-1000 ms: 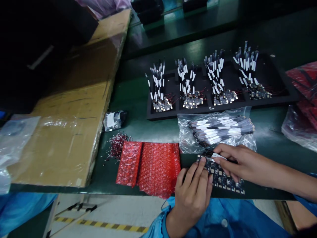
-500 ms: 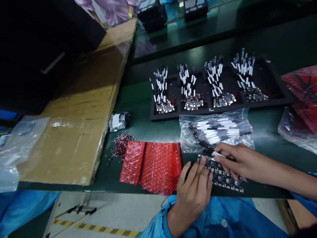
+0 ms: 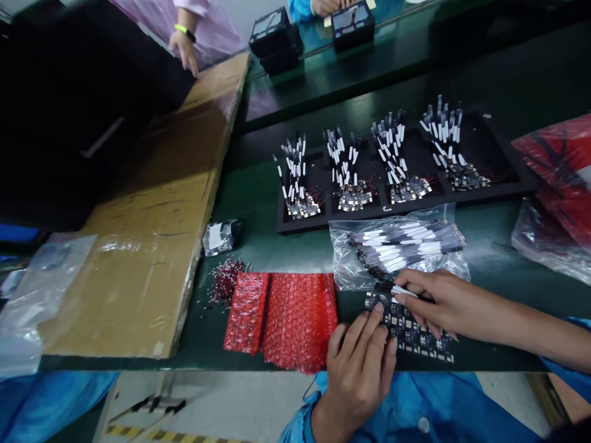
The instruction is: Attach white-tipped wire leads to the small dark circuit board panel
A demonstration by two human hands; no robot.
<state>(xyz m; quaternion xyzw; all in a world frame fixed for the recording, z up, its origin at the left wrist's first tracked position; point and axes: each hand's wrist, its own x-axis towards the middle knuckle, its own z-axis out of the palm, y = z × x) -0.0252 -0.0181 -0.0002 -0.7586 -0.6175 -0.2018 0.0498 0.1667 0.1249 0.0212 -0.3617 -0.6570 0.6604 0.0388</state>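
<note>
My right hand [image 3: 441, 304] is pinched nearly closed, thumb and forefinger gripping a few white-sleeved black leads [image 3: 404, 290] over the upper edge of the circuit board panel [image 3: 418, 335]. The panel lies on the green bench [image 3: 498, 307], near its front edge and partly under my hands. My left hand [image 3: 362, 369] is half open, fingers bent and grasping nothing, with a fingertip resting on the panel's left end; whether it presses hard, I cannot tell. Just beyond the panel is a clear bag [image 3: 340, 240] with more sleeved leads in it, and behind that a black tray [image 3: 305, 226] holds four clusters of wired boards. Red bubble wrap [image 3: 298, 320] lies just left of my left hand, with a heap of tiny parts [image 3: 226, 280] beside it.
</note>
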